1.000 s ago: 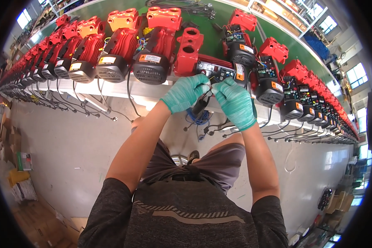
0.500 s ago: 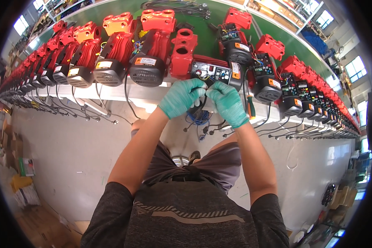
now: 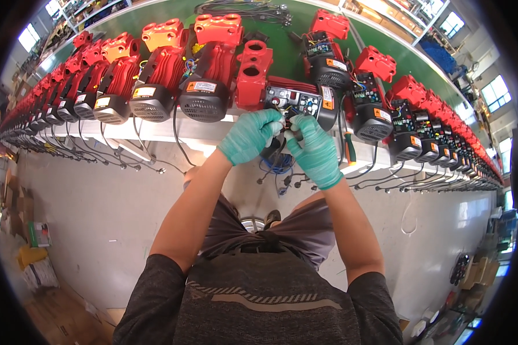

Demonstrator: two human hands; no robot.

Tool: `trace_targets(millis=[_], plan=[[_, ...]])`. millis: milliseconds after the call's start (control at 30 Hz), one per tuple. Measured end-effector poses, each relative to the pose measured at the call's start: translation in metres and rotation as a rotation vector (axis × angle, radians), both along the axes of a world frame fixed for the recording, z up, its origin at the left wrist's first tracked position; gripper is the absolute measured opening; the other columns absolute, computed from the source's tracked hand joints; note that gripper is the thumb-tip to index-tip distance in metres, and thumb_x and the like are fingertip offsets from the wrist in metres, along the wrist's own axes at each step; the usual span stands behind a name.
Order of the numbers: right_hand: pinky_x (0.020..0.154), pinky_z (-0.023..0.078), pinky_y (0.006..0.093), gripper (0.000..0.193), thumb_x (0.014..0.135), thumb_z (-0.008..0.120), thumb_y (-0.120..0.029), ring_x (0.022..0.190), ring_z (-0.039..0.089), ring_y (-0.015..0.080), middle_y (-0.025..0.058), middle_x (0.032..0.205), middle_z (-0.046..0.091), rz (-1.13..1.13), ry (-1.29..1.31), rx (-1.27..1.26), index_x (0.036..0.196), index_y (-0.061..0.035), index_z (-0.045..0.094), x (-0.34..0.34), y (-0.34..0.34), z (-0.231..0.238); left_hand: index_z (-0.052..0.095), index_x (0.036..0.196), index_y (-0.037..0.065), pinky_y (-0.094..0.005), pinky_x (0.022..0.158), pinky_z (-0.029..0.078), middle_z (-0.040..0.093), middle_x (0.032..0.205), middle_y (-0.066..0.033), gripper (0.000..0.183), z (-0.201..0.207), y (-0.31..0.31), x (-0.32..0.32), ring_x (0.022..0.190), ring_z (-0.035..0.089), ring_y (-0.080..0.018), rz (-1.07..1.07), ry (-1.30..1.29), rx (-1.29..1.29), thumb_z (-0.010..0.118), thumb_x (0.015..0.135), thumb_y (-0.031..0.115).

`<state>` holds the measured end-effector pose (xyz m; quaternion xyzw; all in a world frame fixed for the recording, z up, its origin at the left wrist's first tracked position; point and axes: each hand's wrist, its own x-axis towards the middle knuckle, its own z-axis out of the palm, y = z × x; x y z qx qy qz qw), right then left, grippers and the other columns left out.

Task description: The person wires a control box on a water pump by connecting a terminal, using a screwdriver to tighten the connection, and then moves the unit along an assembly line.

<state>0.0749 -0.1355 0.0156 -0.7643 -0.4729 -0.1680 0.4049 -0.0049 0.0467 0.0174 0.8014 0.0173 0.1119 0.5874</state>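
Note:
Both my hands wear thin green gloves and meet in front of a red pump (image 3: 252, 73) that lies turned sideways at the bench edge. Its exposed circuit board (image 3: 295, 101) faces up, and a black motor end cover (image 3: 328, 108) closes off its right side. My left hand (image 3: 249, 138) is closed, its fingertips pinching thin wires (image 3: 286, 121) just below the board. From the other side, my right hand (image 3: 316, 150) pinches at the same wires with thumb and forefinger. The wire ends are partly hidden by the fingers.
Rows of red pumps with black motors (image 3: 204, 99) stand left and right along the bench, their cords (image 3: 181, 141) hanging over its edge. A screwdriver with a green and orange handle (image 3: 350, 148) hangs at the edge. A blue cable coil (image 3: 277, 164) is below; more cables (image 3: 244, 10) lie at the back.
My right hand has shifted slightly right and down, its wrist turning, and the gap between the two hands has widened. My left hand has moved only a little.

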Motion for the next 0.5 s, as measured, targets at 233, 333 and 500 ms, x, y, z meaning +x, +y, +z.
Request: trace_targets(millis=[233,333,500], plan=[[0.062,0.055,0.0393,0.017,0.086,0.071,-0.017,0.078,0.067,0.0266,0.0079,0.087,0.062,-0.019,-0.352,-0.202,0.101,-0.0097,0.066,0.002,0.001,0.018,0.067,0.114,0.002,-0.0276,0.066,0.049,0.064,0.082,-0.0023,0.018,-0.004,0.004,0.001,0.07,0.055,-0.0091,-0.017,-0.037,0.043,0.059,0.104,0.014],[0.062,0.056,0.0398,0.017,0.084,0.077,-0.013,0.075,0.069,0.0288,0.0086,0.091,0.067,0.0,-0.366,-0.227,0.099,-0.009,0.069,0.006,-0.002,0.02,0.068,0.114,0.002,-0.0286,0.069,0.05,0.065,0.085,-0.0037,0.018,0.007,0.001,0.0,0.072,0.056,-0.0106,-0.028,0.08,-0.001,0.059,0.104,0.014],[0.058,0.055,0.0392,0.012,0.085,0.073,-0.014,0.064,0.065,0.0282,0.0092,0.079,0.066,-0.067,-0.212,-0.143,0.094,-0.0076,0.068,-0.004,0.009,0.016,0.068,0.114,0.001,-0.0285,0.068,0.05,0.065,0.084,-0.0041,0.018,-0.007,0.002,0.003,0.07,0.056,-0.0104,-0.007,-0.024,0.063,0.059,0.104,0.014]])
